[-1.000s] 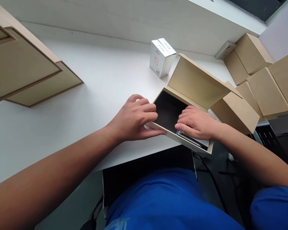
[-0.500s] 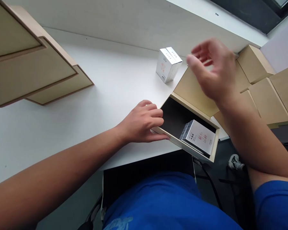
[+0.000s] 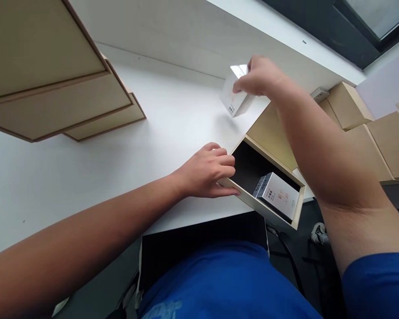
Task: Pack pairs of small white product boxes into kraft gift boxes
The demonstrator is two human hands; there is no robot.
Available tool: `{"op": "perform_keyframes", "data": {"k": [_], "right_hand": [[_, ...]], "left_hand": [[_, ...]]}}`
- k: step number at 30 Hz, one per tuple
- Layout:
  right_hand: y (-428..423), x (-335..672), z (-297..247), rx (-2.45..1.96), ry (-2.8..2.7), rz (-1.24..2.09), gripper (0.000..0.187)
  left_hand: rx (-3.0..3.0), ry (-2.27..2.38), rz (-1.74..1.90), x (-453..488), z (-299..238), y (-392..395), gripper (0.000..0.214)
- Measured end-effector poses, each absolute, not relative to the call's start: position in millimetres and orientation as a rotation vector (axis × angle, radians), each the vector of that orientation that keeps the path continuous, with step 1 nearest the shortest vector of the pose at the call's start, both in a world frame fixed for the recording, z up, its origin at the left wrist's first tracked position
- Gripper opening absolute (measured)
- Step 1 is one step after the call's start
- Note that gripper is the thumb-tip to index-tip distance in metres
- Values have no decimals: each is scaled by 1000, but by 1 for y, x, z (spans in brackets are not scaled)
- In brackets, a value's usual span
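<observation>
An open tan cardboard box (image 3: pixel 252 201) with a dark inside sits at the near edge of the white table (image 3: pixel 153 124), its lid (image 3: pixel 272 137) tilted back. A silver-white carton (image 3: pixel 279 197) with red print lies in its right half. My left hand (image 3: pixel 208 170) grips the box's left wall, fingers curled over the rim. My right hand (image 3: pixel 261 77) reaches over the lid to the far side and closes on a small white carton (image 3: pixel 234 95) standing there. Whether the carton is off the table I cannot tell.
Flat tan boxes (image 3: pixel 53 88) are stacked at the upper left, overhanging the table. More closed tan boxes (image 3: pixel 375 141) crowd the right side. A wall and a dark window frame (image 3: pixel 319 22) run behind the table. My blue shirt (image 3: pixel 226 283) fills the bottom.
My right hand left the carton in the open box, rose, swung to the far side and closed on the white carton there. My left hand stayed on the box.
</observation>
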State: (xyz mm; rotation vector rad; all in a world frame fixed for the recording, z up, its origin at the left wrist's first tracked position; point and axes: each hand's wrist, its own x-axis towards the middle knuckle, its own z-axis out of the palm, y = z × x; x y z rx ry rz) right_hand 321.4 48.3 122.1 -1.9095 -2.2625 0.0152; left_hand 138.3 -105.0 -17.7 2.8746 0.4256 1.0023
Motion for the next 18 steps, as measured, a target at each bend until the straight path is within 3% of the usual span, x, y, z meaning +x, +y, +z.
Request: {"op": "perform_keyframes", "data": {"k": [3, 7, 10, 13, 18], "right_hand": [[1, 322, 157, -1786, -2179, 252, 66], [-53, 334, 206, -1258, -2301, 832, 58], [-73, 347, 228, -1212, -2512, 1105, 64], [-77, 358, 221, -1418, -2742, 1245, 69], [-75, 355, 174, -1433, -2951, 1316, 62]], "left_hand": [[2819, 414, 1011, 139, -20, -104, 49], [2749, 409, 984, 140, -23, -102, 50], [2698, 388, 1023, 137, -24, -99, 48], [2625, 375, 1094, 133, -25, -95, 48], [2390, 342, 1290, 131, -28, -89, 46]]}}
